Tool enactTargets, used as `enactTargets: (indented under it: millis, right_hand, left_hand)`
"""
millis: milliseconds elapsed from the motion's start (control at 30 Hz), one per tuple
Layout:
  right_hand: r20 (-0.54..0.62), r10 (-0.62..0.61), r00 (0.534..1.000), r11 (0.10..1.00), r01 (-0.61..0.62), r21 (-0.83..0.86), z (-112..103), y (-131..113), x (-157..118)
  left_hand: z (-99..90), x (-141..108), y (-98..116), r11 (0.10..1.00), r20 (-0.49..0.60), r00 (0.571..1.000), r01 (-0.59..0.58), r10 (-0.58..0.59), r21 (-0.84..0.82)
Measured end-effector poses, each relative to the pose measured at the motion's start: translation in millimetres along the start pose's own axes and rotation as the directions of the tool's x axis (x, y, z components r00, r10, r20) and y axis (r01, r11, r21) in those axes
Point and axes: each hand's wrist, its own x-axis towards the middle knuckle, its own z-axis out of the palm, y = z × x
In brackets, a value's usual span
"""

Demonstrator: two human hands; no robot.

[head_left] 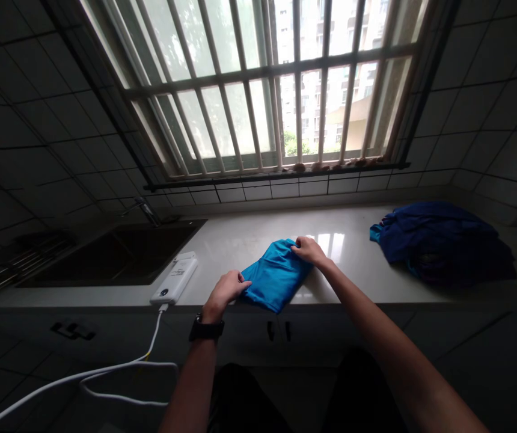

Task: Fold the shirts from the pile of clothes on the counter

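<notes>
Cloth: blue cloth [276,275], folded into a flat, slightly creased bundle.
Place: on the white table [258,231], by its front edge, its nearest corner at that edge.
Left grip: left hand [225,291] is clenched on the cloth's left end, fingers curled at the edge; how firmly it pinches is hard to tell. A black watch [206,328] sits on this wrist.
Right grip: right hand [310,251] is clenched on the far corner, fingers bent over the fold.
Risk: a slack pinch at either end could let the fold slip open. A pull toward the body could drag the near corner over the table edge. A leftward swing of the left wrist could knock the power bank.
Axis: the long axis runs between the hands, from the left end near the edge to the right end, which points toward the window and the right.
Nearby: a white power bank [175,278] lies just left of the left hand, its white cable [154,343] dropping over the table edge. Beyond it is a dark sink [118,252]. A dark blue clothes pile [443,243] lies well to the right, under a barred window [258,78].
</notes>
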Motion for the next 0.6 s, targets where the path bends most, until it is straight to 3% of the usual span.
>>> enactTargets:
  millis: [67,200,333,433,500,600]
  right_hand:
    - [-0.031,-0.003,1.0,0.999,0.004,0.035,3,4,2]
    - [-0.107,-0.007,0.994,0.998,0.013,0.057,6,14,4]
    - [-0.118,0.037,0.992,0.998,-0.043,-0.056,5,17,0]
    - [-0.164,0.067,0.984,0.978,-0.098,-0.185,2,12,-8]
    - [-0.179,-0.01,0.984,0.975,-0.03,-0.219,1,5,-15]
    - [-0.086,-0.199,0.976,0.963,0.179,-0.204,4,-5,-30]
  left_hand:
    - [-2.5,1,1,0.999,-0.048,0.998,-0.038,0.036,-0.023]
    - [-5.8,6,9,0.994,-0.248,0.966,-0.088,0.069,-0.068]
    - [-3.2,17,19,0.993,-0.352,0.929,-0.113,0.113,0.021]
    - [3.1,20,26,0.983,-0.345,0.926,-0.106,0.154,0.152]
    - [10.6,18,29,0.947,-0.288,0.907,-0.265,0.308,0.181]
    - [28.5,13,32,0.849,-0.086,0.848,-0.508,0.523,0.149]
